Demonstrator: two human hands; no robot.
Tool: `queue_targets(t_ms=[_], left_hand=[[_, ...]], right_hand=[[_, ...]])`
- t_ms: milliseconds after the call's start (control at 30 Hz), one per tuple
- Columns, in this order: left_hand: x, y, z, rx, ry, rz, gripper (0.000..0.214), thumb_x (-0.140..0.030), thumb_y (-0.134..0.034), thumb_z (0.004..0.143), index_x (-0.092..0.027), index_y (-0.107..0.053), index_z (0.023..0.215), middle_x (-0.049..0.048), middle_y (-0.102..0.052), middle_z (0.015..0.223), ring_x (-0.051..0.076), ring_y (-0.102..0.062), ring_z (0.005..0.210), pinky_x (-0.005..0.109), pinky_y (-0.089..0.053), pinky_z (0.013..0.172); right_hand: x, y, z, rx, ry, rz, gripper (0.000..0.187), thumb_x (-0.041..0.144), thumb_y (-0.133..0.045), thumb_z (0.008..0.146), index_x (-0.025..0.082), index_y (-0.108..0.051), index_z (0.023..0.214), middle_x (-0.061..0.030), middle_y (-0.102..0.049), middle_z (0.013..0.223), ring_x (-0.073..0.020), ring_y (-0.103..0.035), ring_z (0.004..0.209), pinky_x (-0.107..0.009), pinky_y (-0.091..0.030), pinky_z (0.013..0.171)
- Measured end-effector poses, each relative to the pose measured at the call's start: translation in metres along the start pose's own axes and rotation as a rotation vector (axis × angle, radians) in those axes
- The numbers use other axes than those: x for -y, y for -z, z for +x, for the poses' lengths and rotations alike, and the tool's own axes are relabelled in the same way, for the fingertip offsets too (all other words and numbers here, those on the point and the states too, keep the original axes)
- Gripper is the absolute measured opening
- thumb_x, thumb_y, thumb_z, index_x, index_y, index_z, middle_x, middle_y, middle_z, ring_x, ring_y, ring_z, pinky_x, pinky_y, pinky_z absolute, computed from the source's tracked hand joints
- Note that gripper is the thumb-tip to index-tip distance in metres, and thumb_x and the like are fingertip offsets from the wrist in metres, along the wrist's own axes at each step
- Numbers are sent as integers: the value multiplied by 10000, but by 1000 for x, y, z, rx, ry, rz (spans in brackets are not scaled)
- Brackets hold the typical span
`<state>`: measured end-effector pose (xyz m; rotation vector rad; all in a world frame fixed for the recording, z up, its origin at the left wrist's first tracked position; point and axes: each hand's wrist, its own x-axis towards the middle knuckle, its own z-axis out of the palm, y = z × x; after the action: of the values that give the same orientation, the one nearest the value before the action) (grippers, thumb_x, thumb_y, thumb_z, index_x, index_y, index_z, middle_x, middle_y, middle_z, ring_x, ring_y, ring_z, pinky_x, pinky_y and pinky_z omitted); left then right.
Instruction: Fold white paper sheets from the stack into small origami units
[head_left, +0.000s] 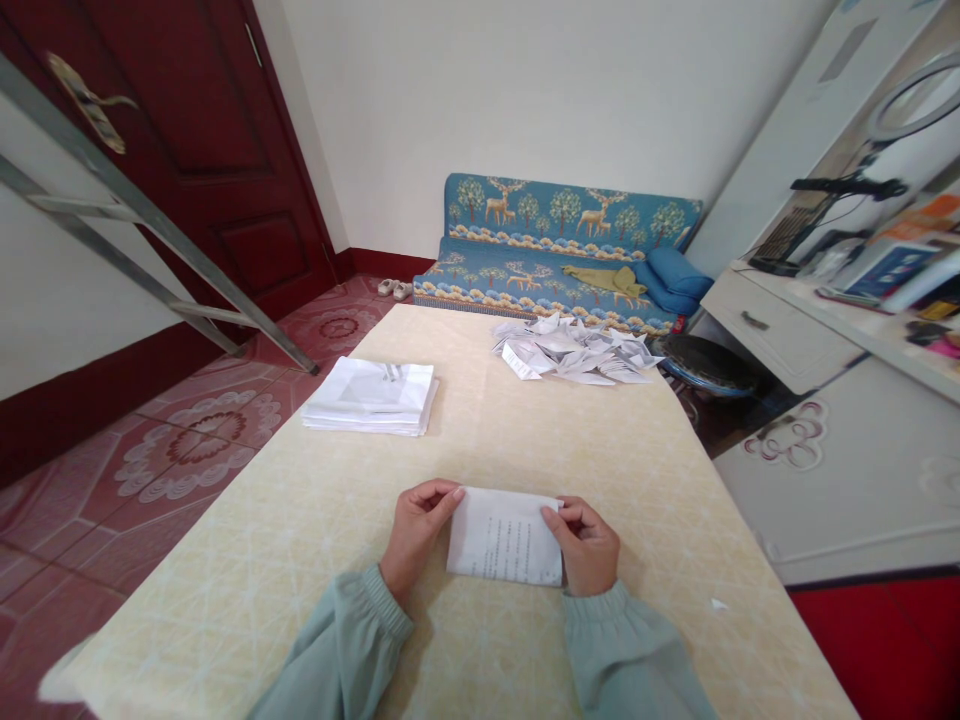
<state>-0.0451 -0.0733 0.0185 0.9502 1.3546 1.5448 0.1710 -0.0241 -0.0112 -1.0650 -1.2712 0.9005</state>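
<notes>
Head view — folded sheet [504, 535] pinched between both hands' fingers [450, 497].

We are seeing the room under soft, even daylight, bright on the white wall [570, 90] and on the bench [525, 420]. The hands are casting only faint shadows. We are noticing strong wide-angle bending at the edges: the ladder [150, 230] and the cabinet [817, 110] are leaning and smearing slightly. The centre is staying sharp, without glare.

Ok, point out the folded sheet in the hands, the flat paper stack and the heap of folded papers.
folded sheet [504, 548], head view, middle of its printed face.
flat paper stack [371, 395], head view, top sheet.
heap of folded papers [574, 350], head view, centre of the pile.
</notes>
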Motion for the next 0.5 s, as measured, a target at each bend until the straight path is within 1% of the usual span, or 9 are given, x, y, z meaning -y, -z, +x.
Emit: queue_targets(t_ms=[267,500], left_hand=[[-1,1,0,6,-15,40,205,-327,-704,711,-123,-715,730,58,-673,706,153,-574,667,247,-443,619],[-1,1,1,18,-24,41,170,-294,-709,709,-125,-721,716,60,-677,722,147,-581,687,246,-446,638]], right_hand=[[4,0,1,-42,17,-21,170,266,-729,651,171,-605,584,-39,-644,771,-164,-599,706,-253,-475,622],[4,1,1,-47,-18,-10,164,271,-739,642,168,-621,590,-38,-653,769,-161,-602,695,-250,-473,611]])
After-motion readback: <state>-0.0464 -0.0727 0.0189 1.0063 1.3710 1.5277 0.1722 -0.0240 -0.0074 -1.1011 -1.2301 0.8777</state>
